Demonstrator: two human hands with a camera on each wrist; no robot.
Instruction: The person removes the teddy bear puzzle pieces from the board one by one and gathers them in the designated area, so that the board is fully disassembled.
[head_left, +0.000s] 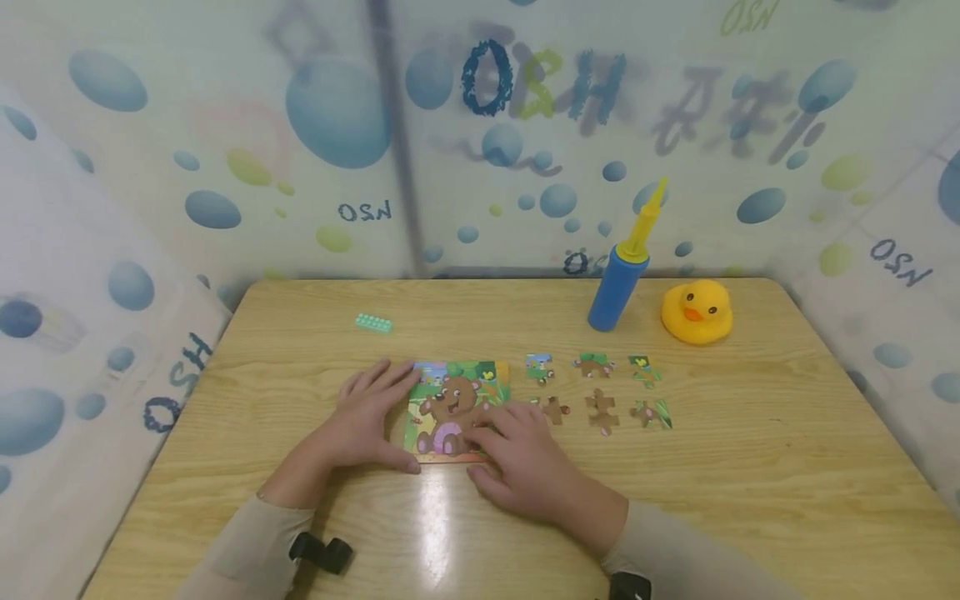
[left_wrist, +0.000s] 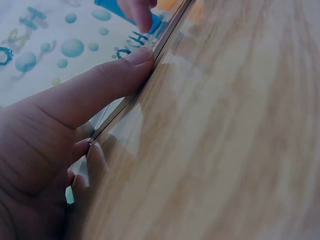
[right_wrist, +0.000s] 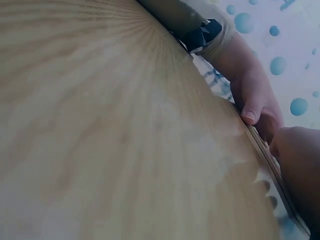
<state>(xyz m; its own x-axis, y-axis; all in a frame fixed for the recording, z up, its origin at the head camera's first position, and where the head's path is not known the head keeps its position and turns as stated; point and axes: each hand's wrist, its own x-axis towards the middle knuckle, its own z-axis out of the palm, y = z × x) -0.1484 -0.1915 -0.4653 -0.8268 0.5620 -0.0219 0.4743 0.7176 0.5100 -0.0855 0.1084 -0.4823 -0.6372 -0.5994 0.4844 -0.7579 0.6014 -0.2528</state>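
Observation:
A bear jigsaw board (head_left: 450, 398) lies flat on the wooden table (head_left: 750, 467). My left hand (head_left: 375, 417) braces its left front corner, fingers straight along the left side and thumb against the front edge. In the left wrist view that thumb (left_wrist: 125, 70) presses the thin board edge (left_wrist: 167, 37). My right hand (head_left: 513, 446) rests its fingers on the board's right lower part, thumb on the table in front. Several loose puzzle pieces (head_left: 600, 390) lie in two rows just right of the board.
A blue hand pump with a yellow nozzle (head_left: 618, 283) and a yellow rubber duck (head_left: 697, 311) stand at the back right. A small green brick (head_left: 373, 323) lies at the back left. Bubble-print curtains wall in the table on three sides.

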